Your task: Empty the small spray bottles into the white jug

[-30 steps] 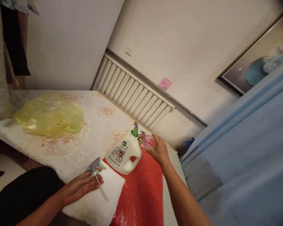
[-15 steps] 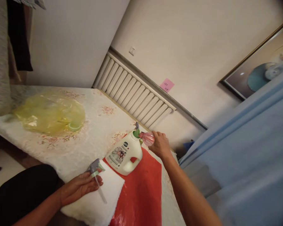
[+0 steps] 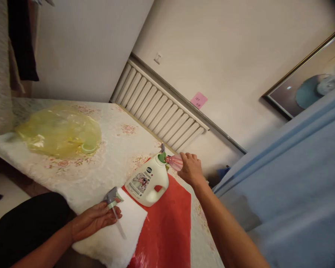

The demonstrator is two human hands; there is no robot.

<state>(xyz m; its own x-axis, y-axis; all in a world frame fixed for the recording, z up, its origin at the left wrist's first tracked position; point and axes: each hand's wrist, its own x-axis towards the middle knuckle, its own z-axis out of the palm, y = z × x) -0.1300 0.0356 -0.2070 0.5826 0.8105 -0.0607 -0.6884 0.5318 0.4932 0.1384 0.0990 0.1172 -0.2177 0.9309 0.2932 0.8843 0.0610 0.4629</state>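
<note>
Right hand (image 3: 191,169) grips the pink bottle (image 3: 174,163) at 2 o'clock off the white jug (image 3: 147,186), neck-to-mouth probably for pouring, while left hand (image 3: 93,220), 8 o'clock, kinda pinches the spray head (image 3: 111,196) clear.

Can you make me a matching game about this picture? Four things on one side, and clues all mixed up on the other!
Things:
1. Spray trigger with a tube
2. Small bottle
3. Jug
4. Plastic bag

Clues:
A. Pinkish, in the right hand
B. Yellow and see-through, on the flowered cloth
C. Grey and green, in the left hand
D. Whitish, with a label and a handle, on the red sheet

Right pairs: 1-C, 2-A, 3-D, 4-B
</note>
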